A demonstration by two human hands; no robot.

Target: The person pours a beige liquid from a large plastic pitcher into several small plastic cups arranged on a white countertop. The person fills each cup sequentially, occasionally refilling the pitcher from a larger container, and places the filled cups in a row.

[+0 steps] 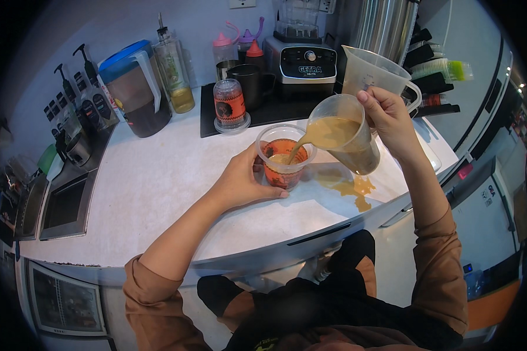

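My right hand (386, 120) is closed on the rim or handle side of a clear measuring jug (363, 155), tilted to the left. A stream of milky brown drink runs from its lip into a clear plastic cup (284, 169) with an orange printed band. Around the cup's left side and base wraps my left hand (246, 181), steadying it upright on the counter. Some drink shows inside the cup; how full it is, I cannot tell exactly. A brown spill (354, 188) lies on the white counter (175, 169), below and right of the cup.
Behind stand an upturned orange-banded cup (230, 105), a black pitcher (250, 85), a blender (307, 64) and a larger clear jug (375, 70). Farther left are a blue-lidded pitcher (136, 88), a glass bottle (175, 76) and a sink (67, 205). Stacked cups (445, 70) are at right.
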